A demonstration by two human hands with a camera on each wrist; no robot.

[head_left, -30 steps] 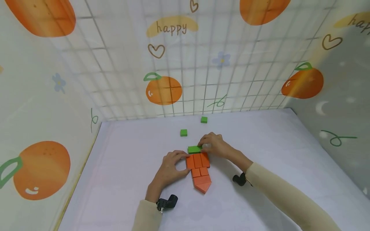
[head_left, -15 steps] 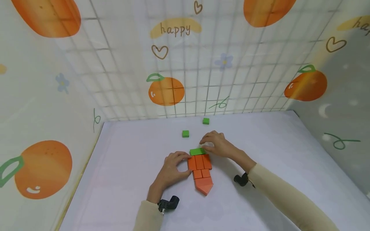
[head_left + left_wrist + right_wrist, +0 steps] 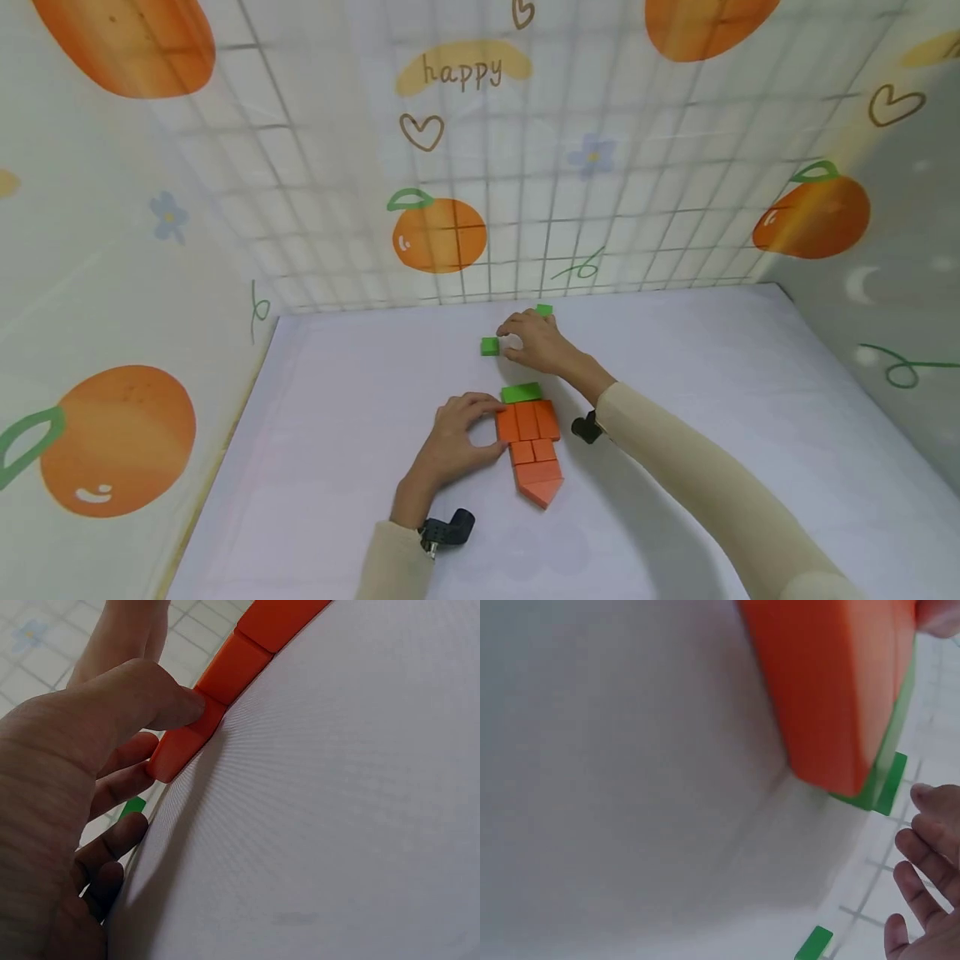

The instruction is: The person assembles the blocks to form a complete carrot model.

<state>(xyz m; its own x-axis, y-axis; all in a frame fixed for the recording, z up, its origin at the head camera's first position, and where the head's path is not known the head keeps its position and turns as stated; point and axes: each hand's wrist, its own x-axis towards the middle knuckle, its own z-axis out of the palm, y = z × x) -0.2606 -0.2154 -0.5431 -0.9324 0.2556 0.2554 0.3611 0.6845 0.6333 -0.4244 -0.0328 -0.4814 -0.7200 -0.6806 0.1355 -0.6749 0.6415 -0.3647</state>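
Observation:
My left hand (image 3: 450, 442) pinches the left orange block (image 3: 507, 423) of a row of three, thumb at its near end and fingers at its far end. In the left wrist view, the thumb presses on this orange block (image 3: 180, 746). More orange blocks (image 3: 534, 451) continue towards me, down to a triangular block (image 3: 543, 493). A long green block (image 3: 521, 392) lies against the row's far side. Beyond it, my right hand (image 3: 536, 343) reaches beside a small green block (image 3: 489, 346). Its fingers (image 3: 928, 855) are loosely spread in the right wrist view and hold nothing.
Another small green block (image 3: 544, 309) lies near the table's back edge, partly hidden behind the right hand. The white table (image 3: 337, 400) meets patterned cloth walls (image 3: 322, 208) at the back and sides. Black cameras (image 3: 452, 528) are strapped to both wrists.
The right hand has left the long green block and moved away from me towards the small green blocks. The left hand has stayed at the orange row. The head view has shifted slightly.

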